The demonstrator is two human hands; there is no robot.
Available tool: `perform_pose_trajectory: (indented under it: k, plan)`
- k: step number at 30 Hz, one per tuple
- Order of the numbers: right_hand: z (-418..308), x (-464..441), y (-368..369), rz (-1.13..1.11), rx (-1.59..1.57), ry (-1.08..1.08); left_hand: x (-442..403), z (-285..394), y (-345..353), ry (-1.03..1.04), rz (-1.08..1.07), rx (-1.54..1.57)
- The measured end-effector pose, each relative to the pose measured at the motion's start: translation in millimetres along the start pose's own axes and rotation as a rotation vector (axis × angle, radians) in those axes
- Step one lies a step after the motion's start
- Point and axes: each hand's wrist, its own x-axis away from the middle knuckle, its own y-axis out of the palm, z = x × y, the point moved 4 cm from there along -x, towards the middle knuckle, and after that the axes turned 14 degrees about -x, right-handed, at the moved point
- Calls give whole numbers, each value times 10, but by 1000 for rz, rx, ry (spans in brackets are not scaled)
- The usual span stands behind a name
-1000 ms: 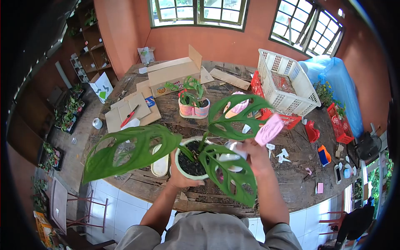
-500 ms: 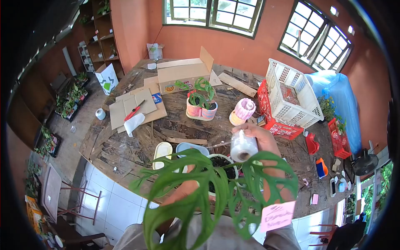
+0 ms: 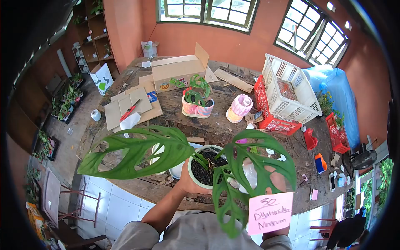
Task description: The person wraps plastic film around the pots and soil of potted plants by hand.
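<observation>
My left hand (image 3: 188,181) is wrapped round the side of a pale green plant pot (image 3: 192,168). Dark soil fills the pot, and a plant with large, holed green leaves (image 3: 266,160) grows from it. A pink note (image 3: 270,213) with handwriting hangs at the right leaf. Behind that leaf my right hand (image 3: 278,179) is partly covered, closed on a roll of clear plastic wrap (image 3: 249,177) close to the pot's right side. Leaves hide part of the roll and most of the fingers.
On the wooden table (image 3: 166,121) stand a smaller potted plant (image 3: 198,109), pink stacked pots (image 3: 240,107), an open cardboard box (image 3: 179,77) and a red cutter (image 3: 130,110) on cardboard sheets. White and red crates (image 3: 293,108) stand right. Several small items lie at the right edge.
The wrap roll in my right hand has come down and nearer, from beyond the pot to its right side. The potted plant has turned, and its left leaf now spreads out leftward.
</observation>
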Motion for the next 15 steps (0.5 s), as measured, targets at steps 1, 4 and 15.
perform_pose_trajectory:
  k: [1,4,15]
  plan:
    - [16,7,9,-2,0,-1,15,-30,-4,-7,-2,-1]
    - [-35,-18,82,-176,-56,-122,3,4,28,4,84,104]
    - [6,-327,-216,-17,-65,114,29,12,65,68,-354,-363]
